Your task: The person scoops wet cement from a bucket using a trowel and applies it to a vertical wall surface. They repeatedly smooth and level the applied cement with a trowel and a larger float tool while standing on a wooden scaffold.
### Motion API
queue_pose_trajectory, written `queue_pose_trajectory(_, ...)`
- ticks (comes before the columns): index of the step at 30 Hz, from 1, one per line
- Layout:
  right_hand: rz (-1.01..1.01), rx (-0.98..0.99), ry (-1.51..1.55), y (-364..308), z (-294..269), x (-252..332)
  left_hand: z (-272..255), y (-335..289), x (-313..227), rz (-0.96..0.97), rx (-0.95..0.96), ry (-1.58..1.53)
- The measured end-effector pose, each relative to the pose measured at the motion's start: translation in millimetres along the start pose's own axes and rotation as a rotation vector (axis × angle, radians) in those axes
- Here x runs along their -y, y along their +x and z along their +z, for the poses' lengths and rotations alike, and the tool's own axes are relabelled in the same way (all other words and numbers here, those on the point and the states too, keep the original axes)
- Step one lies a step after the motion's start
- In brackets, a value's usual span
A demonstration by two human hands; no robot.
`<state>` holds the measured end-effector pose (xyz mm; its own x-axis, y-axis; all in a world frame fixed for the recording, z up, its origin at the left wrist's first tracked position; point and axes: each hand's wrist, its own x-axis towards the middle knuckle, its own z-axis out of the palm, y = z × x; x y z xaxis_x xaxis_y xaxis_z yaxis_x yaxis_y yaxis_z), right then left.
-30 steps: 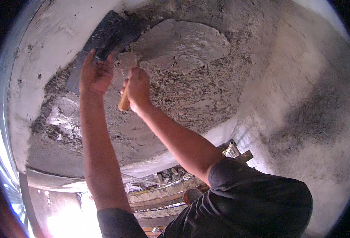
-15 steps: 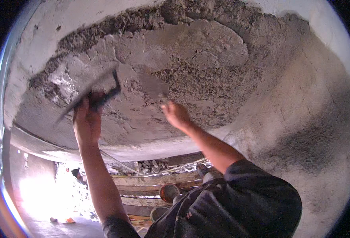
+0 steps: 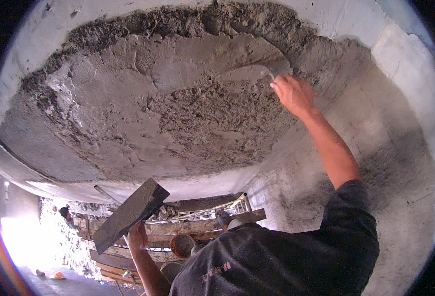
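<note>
My right hand (image 3: 295,96) is raised to the overhead surface, fingers closed round the handle of a trowel (image 3: 269,74). The trowel's blade is hard to tell apart from the wet grey mortar (image 3: 192,56) it seems to lie against. Lower down and to the left, my left hand (image 3: 137,236) grips a rectangular plastering float (image 3: 128,217) from below. The float's broad grey face is tilted and stands apart from the overhead surface; its handle is hidden behind the board. Rougher, pitted mortar (image 3: 212,111) lies between smoother patches.
Pale plaster (image 3: 409,64) borders the mortar at upper right. Below are wooden planks (image 3: 197,226), a round bucket (image 3: 183,245) and a metal pole (image 3: 106,195). Another person's dark-capped head (image 3: 64,213) shows at lower left, near a bright opening (image 3: 27,241).
My right hand has swept up and right with the trowel to the smooth mortar's right end. My left hand has dropped with the float away from the overhead surface.
</note>
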<state>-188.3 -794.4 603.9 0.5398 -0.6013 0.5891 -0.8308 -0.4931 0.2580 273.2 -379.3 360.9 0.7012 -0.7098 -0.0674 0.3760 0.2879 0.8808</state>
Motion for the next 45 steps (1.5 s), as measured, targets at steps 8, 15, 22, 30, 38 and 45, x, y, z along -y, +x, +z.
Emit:
queue_pose_trajectory(8, 0.107, 0.054, 0.006, 43, -54, -21, -17, 7, 15, -0.095, -0.029, -0.039)
queue_pose_trajectory(15, 0.229, 0.291, 0.246, 66, -62, -39, -28, 21, 38, -0.081, 0.036, 0.152)
queue_pose_trajectory(22, 0.268, 0.238, 0.538, 57, -46, -89, -64, -2, 25, -0.127, -0.068, 0.075)
queue_pose_trajectory(30, 0.322, 0.067, 0.462, -8, -48, -115, -164, -75, 29, 0.049, -0.164, 0.355)
queue_pose_trajectory(38, 0.042, 0.127, 0.196, 17, -4, 67, -215, -61, 70, -0.009, -0.064, 0.773)
queue_pose_trajectory(45, 0.170, 0.128, 0.268, 90, -66, 46, -111, -82, 24, 0.117, 0.022, 1.821)
